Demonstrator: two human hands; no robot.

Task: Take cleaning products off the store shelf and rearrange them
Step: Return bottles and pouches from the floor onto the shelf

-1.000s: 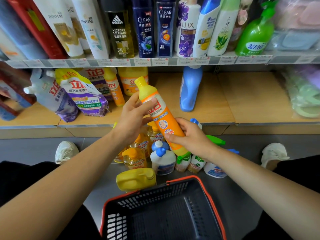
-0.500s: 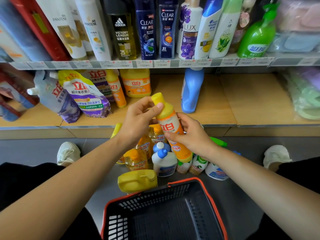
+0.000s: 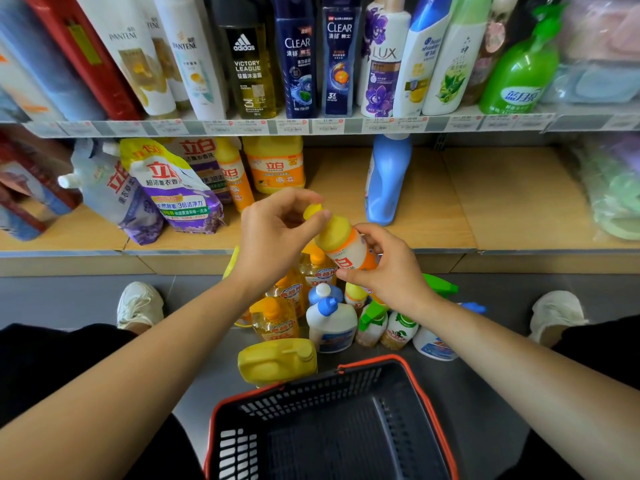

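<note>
Orange bottle (image 3: 343,244) is held in mid-air by both hands, in front of the lower shelf (image 3: 502,202) edge and above the bottle cluster (image 3: 330,327) on the floor (image 3: 69,296). It is tilted, cap end up and to the left. Left hand (image 3: 273,237) has its fingers curled at the yellow cap (image 3: 313,212), thumb tip on the neck. Right hand (image 3: 391,271) grips the labelled body from the right, fingertips on the label. The bottle's base is hidden behind the right hand. The cluster stands just near of the shelf front. A yellow jug (image 3: 277,362) lies on its side at the cluster's near edge, just beside the basket (image 3: 311,396). The basket sits nearest, between the forearms. On the lower shelf, a blue bottle (image 3: 388,181) stands upright to the right of the held bottle, and pouches (image 3: 173,188) lean at far left. Shampoo bottles (image 3: 298,57) line the upper shelf.
</note>
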